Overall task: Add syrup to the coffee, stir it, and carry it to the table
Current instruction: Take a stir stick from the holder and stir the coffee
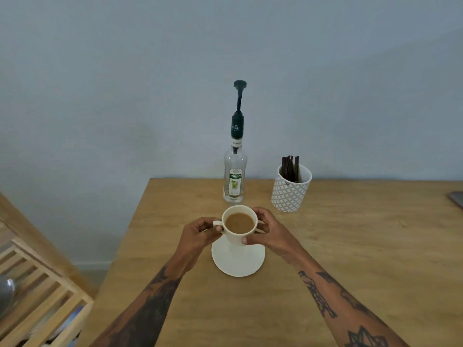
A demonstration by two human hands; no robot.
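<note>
Both tattooed forearms reach in from below and meet at one cream cup [239, 227] of milky coffee, held just above its single round saucer [238, 259] on the wooden table [350, 246]. The left hand [198, 234] pinches the handle with curled fingers; the right hand [266, 230] wraps thumb and fingers around the cup's wall. Behind stands one clear glass syrup bottle [234, 179] with a tall dark pump, and beside it one white patterned pot [290, 190] of dark, flat stirrers [290, 167], too bunched to count.

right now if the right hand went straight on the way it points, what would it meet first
Most likely the syrup bottle. The right hand grips the cup, aimed forward-left toward the wall; depth is unclear.
</note>
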